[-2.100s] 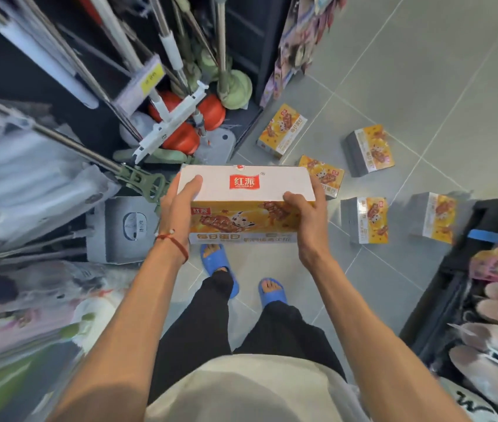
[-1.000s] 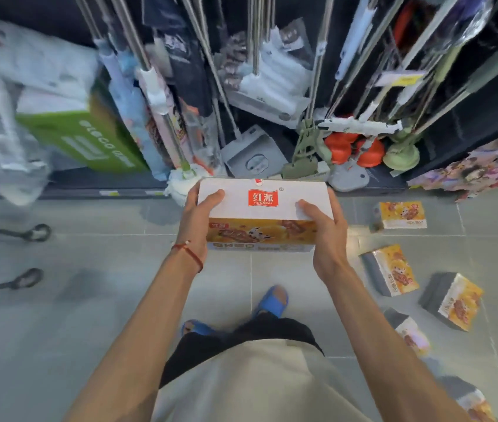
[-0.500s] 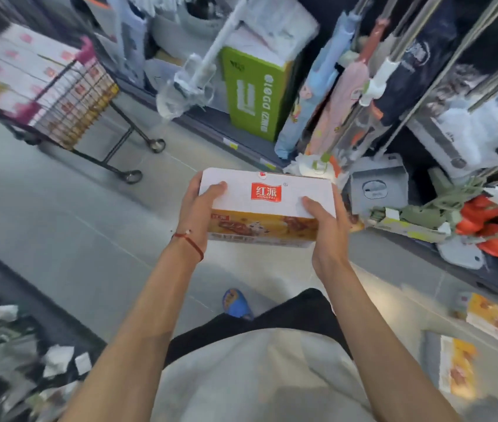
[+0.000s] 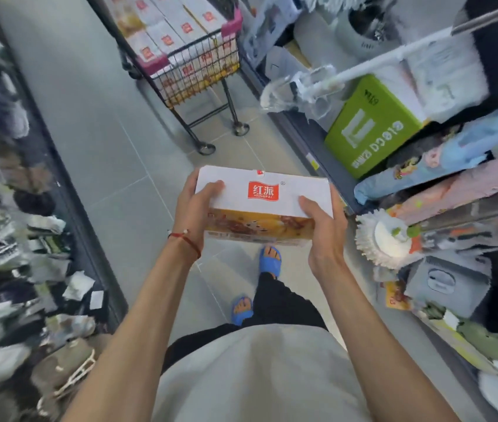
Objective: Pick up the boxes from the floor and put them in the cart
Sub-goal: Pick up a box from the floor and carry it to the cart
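Both hands on it: the left hand (image 4: 194, 205) grips the box's (image 4: 264, 205) left end, the right hand (image 4: 323, 225) clamps the right end, box held level above the floor. The cart (image 4: 193, 65) stands farther up the aisle, stacked with boxes.

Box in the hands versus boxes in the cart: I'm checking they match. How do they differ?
The held box hangs in the air, the left hand and right hand at its ends; the cart boxes lie stacked in the wire cart. The held box is single; the cart boxes are packed in rows. Both show white tops, red logos, yellow sides.
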A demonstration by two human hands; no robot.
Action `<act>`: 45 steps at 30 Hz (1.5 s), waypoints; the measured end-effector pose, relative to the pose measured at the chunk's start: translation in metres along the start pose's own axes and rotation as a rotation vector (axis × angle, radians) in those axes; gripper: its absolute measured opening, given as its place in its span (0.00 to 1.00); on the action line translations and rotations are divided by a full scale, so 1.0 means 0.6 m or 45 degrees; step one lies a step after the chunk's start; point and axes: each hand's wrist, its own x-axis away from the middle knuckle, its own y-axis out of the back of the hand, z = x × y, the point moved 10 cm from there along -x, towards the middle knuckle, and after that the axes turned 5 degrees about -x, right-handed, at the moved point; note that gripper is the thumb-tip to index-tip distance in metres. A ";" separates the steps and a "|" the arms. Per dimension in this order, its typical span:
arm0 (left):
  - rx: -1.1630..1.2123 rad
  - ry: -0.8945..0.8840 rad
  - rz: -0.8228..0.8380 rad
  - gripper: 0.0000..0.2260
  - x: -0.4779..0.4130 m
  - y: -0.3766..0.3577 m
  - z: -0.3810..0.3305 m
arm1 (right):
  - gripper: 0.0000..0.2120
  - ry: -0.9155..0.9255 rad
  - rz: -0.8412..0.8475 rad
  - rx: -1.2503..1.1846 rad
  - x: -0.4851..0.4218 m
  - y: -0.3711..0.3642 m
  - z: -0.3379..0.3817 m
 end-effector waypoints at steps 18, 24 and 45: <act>0.321 -0.035 -0.423 0.20 -0.259 0.209 -0.151 | 0.23 -0.044 0.513 0.200 -0.249 -0.452 0.089; 0.326 -0.067 -0.382 0.16 -0.385 0.338 -0.219 | 0.18 0.000 0.474 0.218 -0.291 -0.642 0.082; -0.029 -0.231 -0.135 0.13 -0.844 0.521 -0.549 | 0.32 0.090 0.076 -0.114 -0.522 -1.037 0.137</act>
